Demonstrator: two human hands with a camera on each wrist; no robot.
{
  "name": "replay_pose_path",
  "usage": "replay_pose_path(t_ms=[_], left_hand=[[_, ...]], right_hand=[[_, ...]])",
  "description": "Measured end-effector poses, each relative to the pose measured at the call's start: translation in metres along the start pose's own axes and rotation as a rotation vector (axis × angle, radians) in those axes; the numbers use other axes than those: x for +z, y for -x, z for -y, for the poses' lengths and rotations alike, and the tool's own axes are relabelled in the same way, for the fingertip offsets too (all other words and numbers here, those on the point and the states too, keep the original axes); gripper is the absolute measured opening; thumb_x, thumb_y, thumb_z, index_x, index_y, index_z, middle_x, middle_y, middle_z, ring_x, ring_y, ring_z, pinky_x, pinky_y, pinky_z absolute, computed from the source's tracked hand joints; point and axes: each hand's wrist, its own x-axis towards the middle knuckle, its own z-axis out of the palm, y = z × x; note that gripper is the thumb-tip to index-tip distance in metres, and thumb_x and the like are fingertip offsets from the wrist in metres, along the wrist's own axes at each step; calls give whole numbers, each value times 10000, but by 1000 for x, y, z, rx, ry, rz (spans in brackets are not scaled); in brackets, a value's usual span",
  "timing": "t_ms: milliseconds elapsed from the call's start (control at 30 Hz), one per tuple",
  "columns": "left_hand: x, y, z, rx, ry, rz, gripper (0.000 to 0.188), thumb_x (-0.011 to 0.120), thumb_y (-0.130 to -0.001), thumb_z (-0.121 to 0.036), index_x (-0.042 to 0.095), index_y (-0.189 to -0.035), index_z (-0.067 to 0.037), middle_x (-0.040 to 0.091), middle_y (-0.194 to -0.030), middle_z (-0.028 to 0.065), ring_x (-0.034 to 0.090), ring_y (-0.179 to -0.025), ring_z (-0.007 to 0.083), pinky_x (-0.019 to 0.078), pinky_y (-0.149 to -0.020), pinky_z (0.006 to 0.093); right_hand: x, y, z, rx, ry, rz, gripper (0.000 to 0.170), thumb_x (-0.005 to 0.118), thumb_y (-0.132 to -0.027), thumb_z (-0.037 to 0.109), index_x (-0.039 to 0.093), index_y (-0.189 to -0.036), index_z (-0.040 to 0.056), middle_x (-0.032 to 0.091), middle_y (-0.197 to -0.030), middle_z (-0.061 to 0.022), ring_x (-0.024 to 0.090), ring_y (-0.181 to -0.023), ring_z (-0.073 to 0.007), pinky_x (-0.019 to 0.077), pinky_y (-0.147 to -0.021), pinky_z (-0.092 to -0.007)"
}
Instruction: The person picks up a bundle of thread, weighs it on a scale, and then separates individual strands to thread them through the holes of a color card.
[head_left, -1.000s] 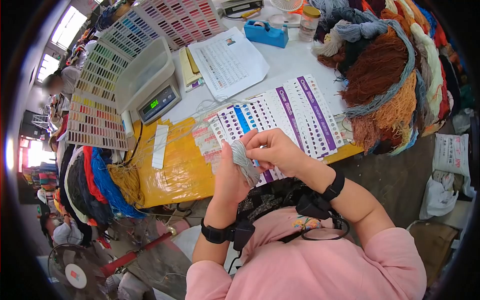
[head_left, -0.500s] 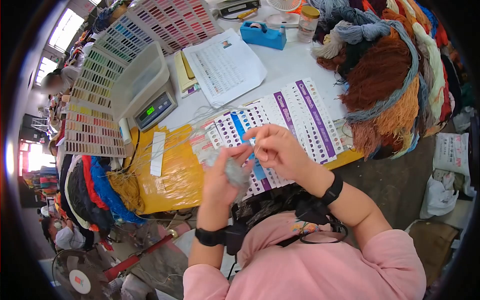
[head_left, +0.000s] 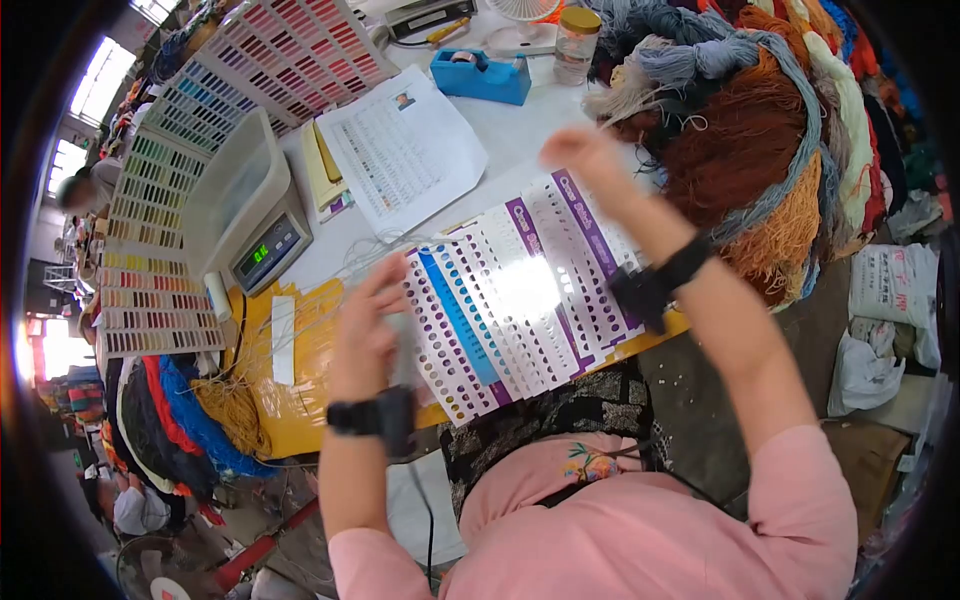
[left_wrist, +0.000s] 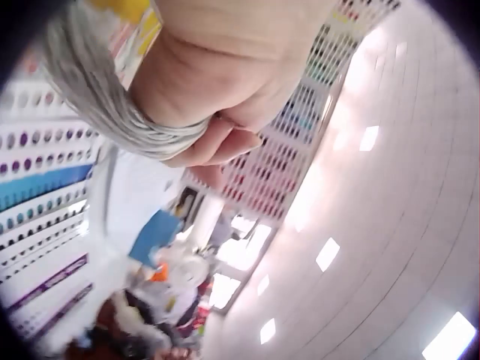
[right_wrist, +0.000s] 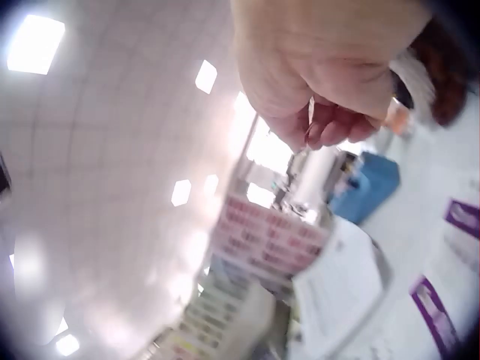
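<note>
A loop of grey thread [left_wrist: 94, 90] hangs around my left hand [head_left: 366, 322]; in the left wrist view it runs in where the curled fingers meet the thumb. That hand is over the left edge of the hole-punched thread cards [head_left: 432, 360], which carry purple bands and one blue strip [head_left: 460, 325]. My right hand [head_left: 592, 168], blurred, is raised beyond the far right side of the cards, near the heap of yarn. In the right wrist view its fingers [right_wrist: 337, 127] bend in toward the thumb; I cannot tell whether a thread is between them.
Left of the papers [head_left: 400, 150] stands a scale [head_left: 272, 252] with a tub, before a colour chart [head_left: 160, 215]. A blue tape dispenser [head_left: 480, 77] and a jar [head_left: 576, 48] stand at the back. Yarn skeins [head_left: 740, 150] pile up on the right; more hang at left.
My hands, close together over the cards before, have parted: the left moved left, the right away from me and to the right. The head view has shifted, so the table's things appear farther left.
</note>
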Motion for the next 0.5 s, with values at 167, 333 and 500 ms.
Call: replay_pose_path(t_ms=[167,333,500], left_hand=[[51,-47,41,-94,-388,94,181,508,-789,-54,515,-932,56,595,-804,119,494,-524,63,334,-415,155],[60,-71,52,-51,-712,80,102,582,-728,-56,552,-756,38,562,-636,59,463,-448,69,335,-375,177],[69,-70,48,42,-801,-17,99,599,-721,-82,561,-707,8,520,-575,20,430,-427,60,340,-390,187]], right_hand=[[80,36,-64,-127,366,-15,102,578,-641,75,550,-716,12,528,-674,-72,507,-647,-174,406,-612,-282],[89,46,-75,-349,495,-109,139,571,-577,45,515,-703,25,503,-701,-92,488,-686,-265,392,-619,-342],[75,38,-70,-175,431,-95,145,562,-593,58,515,-726,26,502,-711,-100,477,-736,-281,367,-685,-369]])
